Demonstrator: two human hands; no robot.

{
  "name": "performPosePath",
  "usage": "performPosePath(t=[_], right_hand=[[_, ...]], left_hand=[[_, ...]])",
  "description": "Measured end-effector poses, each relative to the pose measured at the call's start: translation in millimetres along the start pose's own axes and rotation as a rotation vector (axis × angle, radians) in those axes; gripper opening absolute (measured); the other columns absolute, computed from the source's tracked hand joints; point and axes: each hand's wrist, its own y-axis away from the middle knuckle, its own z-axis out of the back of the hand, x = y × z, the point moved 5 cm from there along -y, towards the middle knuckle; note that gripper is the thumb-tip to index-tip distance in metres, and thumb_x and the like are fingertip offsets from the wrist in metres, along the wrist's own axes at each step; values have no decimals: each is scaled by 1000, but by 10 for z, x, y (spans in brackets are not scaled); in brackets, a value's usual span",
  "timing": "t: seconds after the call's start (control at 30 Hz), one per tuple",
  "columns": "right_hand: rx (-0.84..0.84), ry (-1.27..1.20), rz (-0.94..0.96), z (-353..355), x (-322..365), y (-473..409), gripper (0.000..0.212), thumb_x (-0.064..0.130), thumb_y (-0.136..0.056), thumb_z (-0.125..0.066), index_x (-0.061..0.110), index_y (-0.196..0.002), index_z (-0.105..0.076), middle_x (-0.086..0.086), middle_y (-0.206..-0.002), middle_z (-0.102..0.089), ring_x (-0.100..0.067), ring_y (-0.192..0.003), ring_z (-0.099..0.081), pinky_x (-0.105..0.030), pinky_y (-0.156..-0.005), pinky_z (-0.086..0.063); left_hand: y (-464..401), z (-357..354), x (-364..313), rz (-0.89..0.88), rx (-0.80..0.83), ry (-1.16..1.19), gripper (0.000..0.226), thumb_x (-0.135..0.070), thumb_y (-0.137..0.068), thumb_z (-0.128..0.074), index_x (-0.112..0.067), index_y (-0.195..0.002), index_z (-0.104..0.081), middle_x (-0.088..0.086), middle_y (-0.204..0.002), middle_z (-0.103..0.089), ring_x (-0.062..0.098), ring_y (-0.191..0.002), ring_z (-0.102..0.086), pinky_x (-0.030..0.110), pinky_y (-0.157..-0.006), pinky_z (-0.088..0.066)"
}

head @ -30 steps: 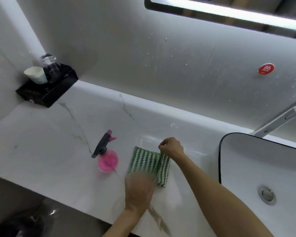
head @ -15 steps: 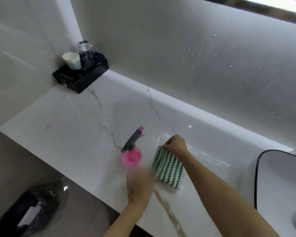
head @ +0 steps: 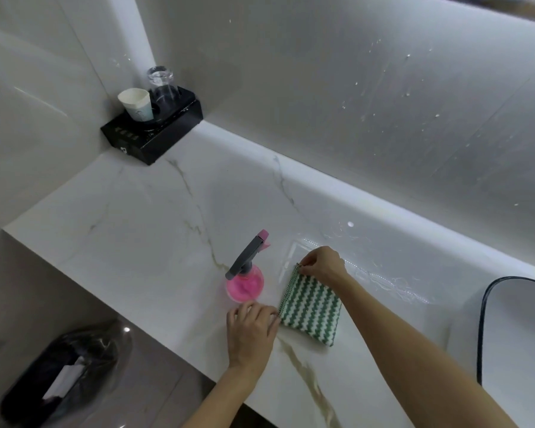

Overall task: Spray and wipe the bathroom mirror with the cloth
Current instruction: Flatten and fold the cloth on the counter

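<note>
A folded green-and-white zigzag cloth (head: 311, 307) lies flat on the white marble counter (head: 136, 230). My right hand (head: 322, 264) pinches its far corner. My left hand (head: 250, 330) lies at its near left corner, fingertips touching the edge; whether they pinch it I cannot tell. A pink spray bottle (head: 245, 281) with a grey trigger stands just left of the cloth, untouched. Only a thin strip of the mirror (head: 525, 6) shows at the top right edge.
A black tray (head: 155, 135) in the far left corner carries a paper cup (head: 136, 105) and a glass (head: 162, 84). The black-rimmed white basin (head: 513, 329) is at the right. A bin with a black bag (head: 65, 369) stands on the floor below the counter. Water drops spot the wall.
The view has swung left and down, so the mirror and basin slid toward the frame edges. The cloth has been folded narrower, and my left hand has settled at its near corner.
</note>
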Motion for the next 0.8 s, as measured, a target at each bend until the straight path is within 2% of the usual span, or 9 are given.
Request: performPosePath(t=[0.07,0.17,0.4,0.6,0.67,0.73,0.8], right_hand=[[-18,40,-2,2,-7,-12,9,24,-79,-74,18,-85,-72,5,-82,-65,-14,-85,-54,-38,-98,-31],[-33,57,0,-3,-2,-15,5,24,-80,-72,20,-80,-69,4,-85,-68,-17,-90,-57,-37,-95,-25],[-93,108,-8,-46,-29,-90,10,33,-75,-77,26,-78,-70,2,-94,-66,-23,-107,-47,-37,-89,-25],[-151,94,18,-52,-41,-91,17,33,-71,-78,24,-84,-70,1,-100,-57,-24,-108,-45,-38,-91,-26],[-173,88,44,-49,-65,-51,23,33,-74,-76,23,-93,-68,0,-107,-54,-23,-111,-42,-38,-94,-24],[-207,66,86,-47,-97,18,26,33,-79,-72,22,-101,-65,-1,-115,-53,-22,-116,-40,-37,-96,-21],[-245,27,110,-35,-140,109,25,32,-83,-69,22,-105,-63,-1,-120,-51,-22,-119,-38,-36,-98,-19]], left_hand=[[-5,-14,-19,-9,-8,-2,18,-32,-67,-81,-28,-78,-67,-15,-79,-63,12,-81,-59,26,-76,-29],[-7,-39,-29,-1,2,-6,17,-32,-67,-81,-29,-77,-68,-14,-81,-63,12,-82,-58,26,-76,-31],[11,-82,36,4,16,0,16,-31,-68,-81,-28,-76,-68,-14,-81,-62,11,-78,-57,23,-73,-32],[38,-116,23,-12,24,49,15,-26,-71,-79,-25,-79,-67,-12,-82,-62,10,-77,-56,25,-61,-46],[75,-119,35,-41,16,32,7,-28,-79,-69,-24,-84,-67,-11,-85,-63,11,-78,-57,24,-62,-46],[126,-101,40,-52,35,24,20,-33,-84,-50,-24,-90,-67,-10,-89,-63,10,-81,-57,23,-64,-46],[152,-76,34,-72,59,20,27,-34,-86,-44,-23,-95,-67,-9,-92,-64,10,-83,-57,24,-65,-48]])
